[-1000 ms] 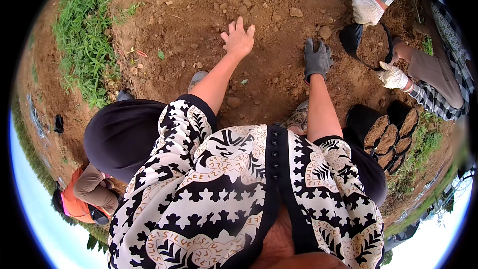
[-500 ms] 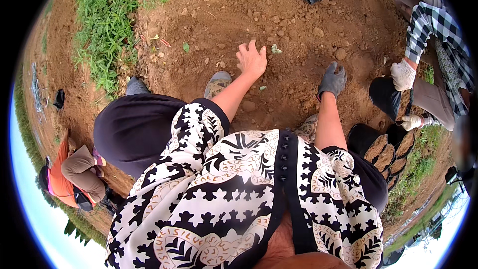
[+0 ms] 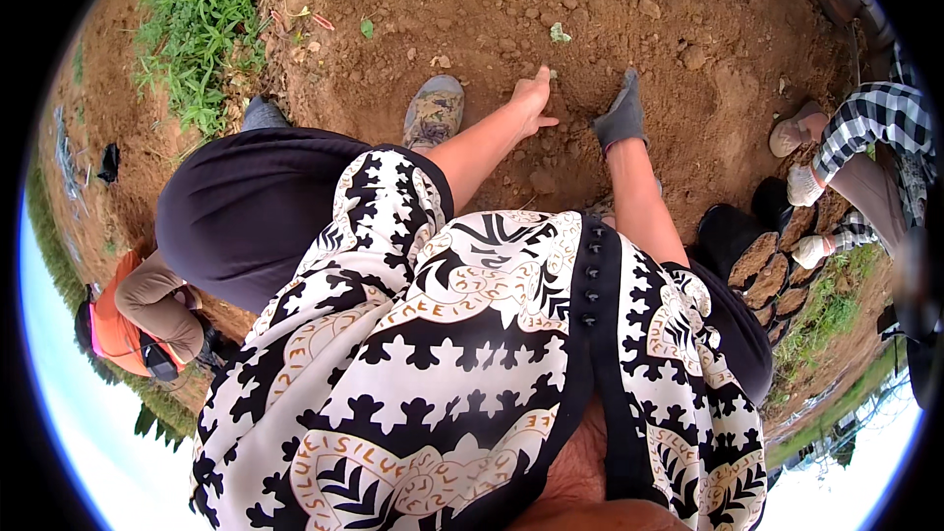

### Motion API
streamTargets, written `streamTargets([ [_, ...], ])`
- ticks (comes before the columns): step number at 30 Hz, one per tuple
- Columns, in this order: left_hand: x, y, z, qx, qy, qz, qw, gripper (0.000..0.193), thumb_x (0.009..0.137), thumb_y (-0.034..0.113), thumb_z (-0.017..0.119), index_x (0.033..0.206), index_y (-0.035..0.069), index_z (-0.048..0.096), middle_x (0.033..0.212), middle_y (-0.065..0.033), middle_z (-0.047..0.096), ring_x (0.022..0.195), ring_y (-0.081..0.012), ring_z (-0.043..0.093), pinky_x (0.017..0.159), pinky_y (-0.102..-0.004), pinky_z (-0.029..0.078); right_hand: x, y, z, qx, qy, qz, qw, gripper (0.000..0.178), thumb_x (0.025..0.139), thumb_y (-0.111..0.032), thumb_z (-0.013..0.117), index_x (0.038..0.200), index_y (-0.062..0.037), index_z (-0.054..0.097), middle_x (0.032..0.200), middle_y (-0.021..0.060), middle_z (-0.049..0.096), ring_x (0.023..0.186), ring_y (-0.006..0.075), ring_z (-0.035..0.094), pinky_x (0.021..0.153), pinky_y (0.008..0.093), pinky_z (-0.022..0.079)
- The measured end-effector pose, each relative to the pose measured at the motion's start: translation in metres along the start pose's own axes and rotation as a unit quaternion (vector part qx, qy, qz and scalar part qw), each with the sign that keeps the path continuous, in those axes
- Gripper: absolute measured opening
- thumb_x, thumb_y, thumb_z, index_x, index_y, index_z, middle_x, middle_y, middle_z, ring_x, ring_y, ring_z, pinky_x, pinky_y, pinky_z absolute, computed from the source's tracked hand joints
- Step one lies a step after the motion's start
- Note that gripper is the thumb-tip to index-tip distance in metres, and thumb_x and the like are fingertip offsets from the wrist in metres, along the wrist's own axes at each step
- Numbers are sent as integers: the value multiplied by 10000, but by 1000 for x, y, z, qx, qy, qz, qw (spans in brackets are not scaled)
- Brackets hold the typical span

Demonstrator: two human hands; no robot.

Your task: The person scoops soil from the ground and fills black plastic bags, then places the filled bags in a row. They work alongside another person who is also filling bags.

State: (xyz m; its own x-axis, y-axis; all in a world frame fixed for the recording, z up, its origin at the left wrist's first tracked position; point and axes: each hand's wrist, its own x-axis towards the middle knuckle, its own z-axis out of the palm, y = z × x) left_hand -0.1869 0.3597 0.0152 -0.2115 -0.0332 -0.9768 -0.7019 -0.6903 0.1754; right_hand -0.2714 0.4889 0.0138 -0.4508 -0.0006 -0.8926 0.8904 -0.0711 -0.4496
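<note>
My bare left hand (image 3: pixel 532 101) is low over loose brown soil (image 3: pixel 577 88), its fingers straight and the thumb apart, with nothing in it. To its right, my right hand (image 3: pixel 622 116) wears a dark grey glove; the flat palm faces the left hand, fingers stretched out and thumb to the side. A strip of soil lies between the two hands. Whether the fingertips press into the ground I cannot tell. A small pale green leaf scrap (image 3: pixel 560 33) lies just beyond them.
My camouflage shoe (image 3: pixel 434 110) stands left of the hands. Green weeds (image 3: pixel 200 29) grow at far left. At right, black bags filled with soil (image 3: pixel 733 236) stand beside a co-worker in a checked sleeve (image 3: pixel 870 123) and white gloves. Another person in orange (image 3: pixel 123 300) crouches at left.
My hands have come closer together, the left moving right and its fingers straightening, the right moving left and turning edge-on. The co-worker's black bag has been lowered to the others.
</note>
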Motion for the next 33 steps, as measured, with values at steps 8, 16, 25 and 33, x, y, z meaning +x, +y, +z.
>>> streamTargets([
  [8, 20, 90, -47, 111, 204, 242, 942, 444, 921, 415, 532, 1123, 22, 574, 1358, -191, 425, 1180, -334, 483, 905, -438, 450, -1, -11, -32, 70, -291, -34, 953, 392, 938, -379, 549, 1191, -80, 569, 1076, 97, 647, 903, 249, 649, 818, 434, 526],
  [16, 7, 114, -163, 85, 550, 178, 812, 710, 888, 494, 519, 1427, 89, 298, 1451, -157, 244, 1282, -365, 320, 1028, -495, 321, -38, 106, 5, -610, -473, -81, 631, 260, 880, -286, 610, 970, -51, 680, 894, 90, 693, 772, 190, 658, 715, 344, 516],
  [25, 12, 124, -117, 121, 429, 179, 877, 705, 926, 498, 423, 1472, 113, 200, 1488, -142, 170, 1300, -405, 248, 1032, -510, 346, 0, 29, 39, -605, -238, -260, 714, 237, 846, -266, 608, 955, -66, 674, 866, 178, 657, 819, 307, 647, 748, 387, 481],
  [33, -21, 132, -10, 302, 192, 432, 828, 645, 887, 479, 524, 1404, 126, 367, 1469, -205, 192, 1369, -390, 161, 1072, -566, 208, 9, -8, 17, -399, -226, -75, 886, 295, 830, -292, 702, 887, -3, 686, 729, 49, 647, 640, 173, 593, 631, 318, 475],
])
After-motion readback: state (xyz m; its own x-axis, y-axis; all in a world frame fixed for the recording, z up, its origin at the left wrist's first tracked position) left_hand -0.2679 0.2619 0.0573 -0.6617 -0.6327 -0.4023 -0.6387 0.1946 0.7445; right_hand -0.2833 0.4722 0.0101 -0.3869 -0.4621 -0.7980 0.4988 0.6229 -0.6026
